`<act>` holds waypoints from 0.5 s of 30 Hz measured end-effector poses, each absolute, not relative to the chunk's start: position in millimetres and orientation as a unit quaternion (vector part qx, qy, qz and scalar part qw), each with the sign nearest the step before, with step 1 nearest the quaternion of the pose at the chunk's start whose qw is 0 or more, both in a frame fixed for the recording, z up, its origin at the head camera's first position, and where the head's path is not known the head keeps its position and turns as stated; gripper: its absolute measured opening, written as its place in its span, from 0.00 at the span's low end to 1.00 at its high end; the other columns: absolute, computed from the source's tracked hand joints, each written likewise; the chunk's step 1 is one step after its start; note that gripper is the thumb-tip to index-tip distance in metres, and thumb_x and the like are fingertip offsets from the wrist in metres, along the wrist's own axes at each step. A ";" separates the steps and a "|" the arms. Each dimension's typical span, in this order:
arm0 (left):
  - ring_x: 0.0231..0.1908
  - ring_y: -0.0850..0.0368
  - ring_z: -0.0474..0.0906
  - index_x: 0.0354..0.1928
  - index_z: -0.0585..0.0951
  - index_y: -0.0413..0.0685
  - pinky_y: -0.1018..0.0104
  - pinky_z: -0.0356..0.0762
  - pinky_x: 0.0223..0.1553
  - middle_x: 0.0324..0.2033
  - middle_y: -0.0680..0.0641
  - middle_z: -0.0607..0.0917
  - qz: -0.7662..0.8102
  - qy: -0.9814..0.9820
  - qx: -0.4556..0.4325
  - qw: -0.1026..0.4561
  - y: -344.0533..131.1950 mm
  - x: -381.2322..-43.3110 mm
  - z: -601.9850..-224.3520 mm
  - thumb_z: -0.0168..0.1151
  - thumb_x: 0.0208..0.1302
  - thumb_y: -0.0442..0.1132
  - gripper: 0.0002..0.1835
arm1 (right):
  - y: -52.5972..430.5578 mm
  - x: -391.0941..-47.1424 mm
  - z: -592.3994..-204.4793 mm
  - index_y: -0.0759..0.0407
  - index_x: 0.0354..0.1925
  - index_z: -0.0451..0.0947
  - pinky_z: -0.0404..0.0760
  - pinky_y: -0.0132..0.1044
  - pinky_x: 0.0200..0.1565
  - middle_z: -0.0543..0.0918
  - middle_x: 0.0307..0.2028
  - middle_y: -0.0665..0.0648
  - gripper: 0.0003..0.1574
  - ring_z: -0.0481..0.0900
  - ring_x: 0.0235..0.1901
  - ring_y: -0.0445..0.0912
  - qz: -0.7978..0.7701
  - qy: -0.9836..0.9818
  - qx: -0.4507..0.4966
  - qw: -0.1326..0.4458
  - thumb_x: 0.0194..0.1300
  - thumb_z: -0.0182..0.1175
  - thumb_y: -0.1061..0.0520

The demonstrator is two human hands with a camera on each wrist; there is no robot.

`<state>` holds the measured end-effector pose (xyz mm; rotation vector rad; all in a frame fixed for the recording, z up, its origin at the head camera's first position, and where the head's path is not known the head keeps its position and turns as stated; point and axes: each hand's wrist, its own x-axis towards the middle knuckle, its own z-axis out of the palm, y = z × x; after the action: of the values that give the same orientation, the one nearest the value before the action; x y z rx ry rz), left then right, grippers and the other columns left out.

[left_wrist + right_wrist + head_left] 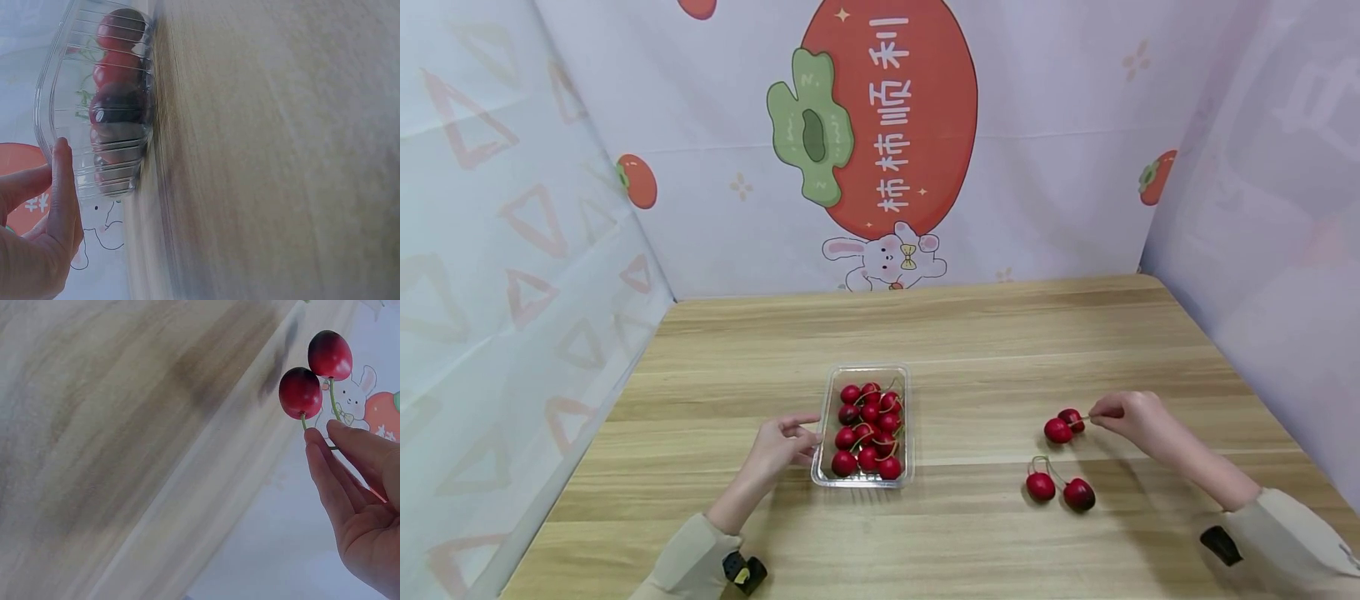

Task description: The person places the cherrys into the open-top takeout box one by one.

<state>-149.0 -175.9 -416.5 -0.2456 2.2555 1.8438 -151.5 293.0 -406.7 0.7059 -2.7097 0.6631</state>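
Note:
A clear plastic box (817,481) of red cherries (868,412) stands on the wooden table. My left hand (784,446) is at its left side; in the left wrist view, a straight fingertip (62,147) lies against the outer wall just below the rim. Over to the right, my right hand (1138,423) pinches the green stems of a pair of cherries (1058,430) between thumb and fingers. Both of these cherries (330,355) dangle beyond the fingertips in the right wrist view, one darker at its end.
Another pair of cherries (1041,487), joined at the stems, lies on the table (970,533) nearer me than the right hand. Behind the table hangs a white cloth (1037,208) with a printed persimmon and rabbit; pale cloths (482,275) flank both sides.

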 end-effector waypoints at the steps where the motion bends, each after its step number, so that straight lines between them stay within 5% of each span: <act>1: 0.19 0.58 0.76 0.47 0.74 0.28 0.58 0.82 0.27 0.20 0.47 0.78 0.627 0.767 -0.084 0.109 -175.9 -149.0 -416.5 0.58 0.51 0.25 0.19 | 292.2 -151.8 -405.7 0.62 0.21 0.80 0.78 0.27 0.21 0.81 0.20 0.52 0.09 0.75 0.22 0.33 0.228 -0.934 0.243 0.132 0.38 0.65 0.72; 15: 0.18 0.58 0.76 0.48 0.73 0.27 0.64 0.81 0.25 0.20 0.48 0.78 0.629 0.765 -0.081 0.114 -176.4 -148.8 -416.6 0.58 0.51 0.25 0.19 | 270.9 -157.1 -390.5 0.62 0.24 0.81 0.79 0.28 0.22 0.81 0.22 0.52 0.06 0.78 0.22 0.40 0.235 -0.938 0.236 0.094 0.44 0.64 0.70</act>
<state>-148.8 -176.4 -416.6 -0.2387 2.2432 1.8442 -157.1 270.9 -390.5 0.6990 -2.7836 0.6959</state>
